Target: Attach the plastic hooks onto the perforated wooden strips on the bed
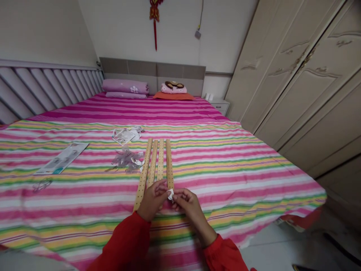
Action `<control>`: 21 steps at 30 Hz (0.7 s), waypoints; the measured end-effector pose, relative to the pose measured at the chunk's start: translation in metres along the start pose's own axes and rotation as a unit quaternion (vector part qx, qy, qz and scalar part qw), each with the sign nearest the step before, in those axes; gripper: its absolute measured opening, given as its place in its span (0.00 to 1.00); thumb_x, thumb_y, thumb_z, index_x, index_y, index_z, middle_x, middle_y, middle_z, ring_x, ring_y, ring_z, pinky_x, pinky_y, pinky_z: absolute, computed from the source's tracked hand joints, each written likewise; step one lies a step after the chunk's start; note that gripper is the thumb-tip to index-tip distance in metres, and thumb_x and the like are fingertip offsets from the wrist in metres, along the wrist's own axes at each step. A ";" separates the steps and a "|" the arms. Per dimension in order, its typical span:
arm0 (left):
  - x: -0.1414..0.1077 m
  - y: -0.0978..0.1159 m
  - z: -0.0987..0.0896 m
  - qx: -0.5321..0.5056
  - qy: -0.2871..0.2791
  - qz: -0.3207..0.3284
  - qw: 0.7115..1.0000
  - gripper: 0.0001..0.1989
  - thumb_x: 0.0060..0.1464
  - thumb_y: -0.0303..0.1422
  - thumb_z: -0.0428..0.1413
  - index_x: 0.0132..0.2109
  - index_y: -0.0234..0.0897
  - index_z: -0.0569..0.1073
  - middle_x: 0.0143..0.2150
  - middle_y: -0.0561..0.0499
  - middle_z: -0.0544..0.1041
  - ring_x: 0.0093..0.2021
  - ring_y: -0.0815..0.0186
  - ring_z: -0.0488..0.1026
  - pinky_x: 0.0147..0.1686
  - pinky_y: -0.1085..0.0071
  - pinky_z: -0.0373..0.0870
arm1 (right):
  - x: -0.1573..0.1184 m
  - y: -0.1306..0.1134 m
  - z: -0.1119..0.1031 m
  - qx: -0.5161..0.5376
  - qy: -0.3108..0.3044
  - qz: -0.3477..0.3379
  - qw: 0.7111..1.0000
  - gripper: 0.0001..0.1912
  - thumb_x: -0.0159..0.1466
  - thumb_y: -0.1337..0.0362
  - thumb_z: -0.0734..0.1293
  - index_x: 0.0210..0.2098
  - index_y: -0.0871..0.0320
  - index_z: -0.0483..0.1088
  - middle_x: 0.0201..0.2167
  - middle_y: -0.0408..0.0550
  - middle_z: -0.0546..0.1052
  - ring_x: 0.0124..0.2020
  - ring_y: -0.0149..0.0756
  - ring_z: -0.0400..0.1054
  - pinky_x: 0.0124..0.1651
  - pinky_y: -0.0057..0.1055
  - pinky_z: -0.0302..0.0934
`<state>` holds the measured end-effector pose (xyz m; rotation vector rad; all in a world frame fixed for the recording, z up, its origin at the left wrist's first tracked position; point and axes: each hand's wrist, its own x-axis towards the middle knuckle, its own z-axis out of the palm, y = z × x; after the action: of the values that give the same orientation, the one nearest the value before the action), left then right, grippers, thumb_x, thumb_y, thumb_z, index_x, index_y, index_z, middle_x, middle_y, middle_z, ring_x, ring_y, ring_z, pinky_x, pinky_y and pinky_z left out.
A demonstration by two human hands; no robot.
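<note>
A small white piece [170, 194] is held between my two hands, above the near ends of the wooden strips. My left hand [154, 198] pinches it from the left with thumb and fingers. From the right, my right hand [184, 201] grips its edge, the fingers drawn together. Several perforated wooden strips [169, 163] lie side by side on the striped sheet, running away from me; my left hand covers part of them. Small clear plastic bags [126, 159] with parts inside lie left of the strips.
Behind the small bags are more white packets [128, 134]. A long flat package [64, 158] and a thin looped item [42, 184] lie on the left. Folded bedding [125, 87] sits by the headboard [141, 67]; a wardrobe [284, 71] stands at right.
</note>
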<state>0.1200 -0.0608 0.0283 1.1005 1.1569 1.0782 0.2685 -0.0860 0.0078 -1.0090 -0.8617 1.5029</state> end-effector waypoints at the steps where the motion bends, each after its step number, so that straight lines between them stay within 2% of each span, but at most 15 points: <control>1: 0.002 0.000 0.001 -0.005 0.002 0.000 1.000 0.29 0.36 0.36 0.66 0.48 0.32 0.71 0.32 0.50 0.76 0.31 0.66 0.74 0.31 0.72 0.69 | 0.002 0.000 0.000 0.004 0.007 0.001 1.000 0.21 0.45 0.53 0.76 0.30 0.62 0.73 0.17 0.43 0.76 0.16 0.28 0.67 0.20 0.23 0.59; 7: 0.014 0.007 0.009 -0.017 0.037 0.011 0.999 0.23 0.32 0.34 0.67 0.39 0.32 0.73 0.30 0.50 0.76 0.33 0.65 0.74 0.35 0.70 0.70 | 0.020 -0.005 0.001 0.018 0.046 0.009 0.999 0.20 0.40 0.53 0.77 0.22 0.61 0.70 0.11 0.43 0.73 0.13 0.28 0.65 0.16 0.22 0.57; 11: 0.019 0.000 0.010 0.002 0.037 0.028 0.999 0.18 0.35 0.35 0.64 0.35 0.32 0.72 0.31 0.49 0.76 0.33 0.65 0.75 0.35 0.68 0.71 | 0.028 -0.003 0.003 0.017 0.070 0.023 0.997 0.16 0.42 0.57 0.75 0.20 0.61 0.68 0.10 0.41 0.71 0.11 0.27 0.63 0.15 0.21 0.56; 16: 0.020 -0.021 0.007 0.059 0.006 0.073 0.996 0.13 0.41 0.34 0.59 0.36 0.33 0.73 0.33 0.48 0.78 0.35 0.63 0.76 0.39 0.65 0.72 | 0.033 0.005 0.006 -0.015 0.091 0.032 0.995 0.11 0.43 0.61 0.72 0.20 0.59 0.66 0.08 0.39 0.69 0.09 0.27 0.61 0.12 0.21 0.53; 21: 0.020 -0.034 0.004 0.148 0.000 0.121 0.982 0.14 0.45 0.31 0.53 0.41 0.34 0.73 0.37 0.46 0.78 0.36 0.63 0.76 0.39 0.63 0.73 | 0.038 0.009 0.007 -0.040 0.107 0.042 0.993 0.10 0.43 0.62 0.70 0.19 0.58 0.64 0.07 0.37 0.68 0.08 0.27 0.60 0.11 0.21 0.53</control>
<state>0.1274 -0.0464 -0.0075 1.5046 1.2310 1.1130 0.2566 -0.0497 -0.0039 -1.2549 -0.7384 1.4089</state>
